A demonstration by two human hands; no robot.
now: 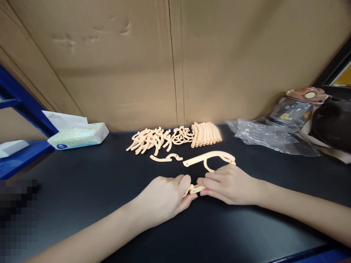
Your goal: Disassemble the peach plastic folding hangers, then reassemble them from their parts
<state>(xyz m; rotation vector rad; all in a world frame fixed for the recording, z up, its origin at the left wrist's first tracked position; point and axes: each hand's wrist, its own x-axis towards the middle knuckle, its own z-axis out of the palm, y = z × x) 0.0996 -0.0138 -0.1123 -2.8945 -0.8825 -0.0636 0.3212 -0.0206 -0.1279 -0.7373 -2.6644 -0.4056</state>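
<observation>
Both hands are close together above the black tabletop, joined by beige plastic folding-hanger parts (197,189) that show in the gap between them. My left hand (164,197) is closed, its thumb and fingers pinching the left end. From the other side, my right hand (229,184) grips the right end with bent fingers. The fingers cover most of the held parts. Just beyond my right hand lies a long curved hanger arm (204,157) with a curved hook (208,166) beneath it. A loose wavy hanger piece (164,159) rests to its left.
At the back are a heap of curved pieces (148,140), several ring-like hooks (181,135) and a row of hanger arms (207,134). A tissue pack (79,136) stands left; a clear plastic bag (268,135), bottle (293,109) and dark bag (333,122) are right. Cardboard (123,65) walls the back.
</observation>
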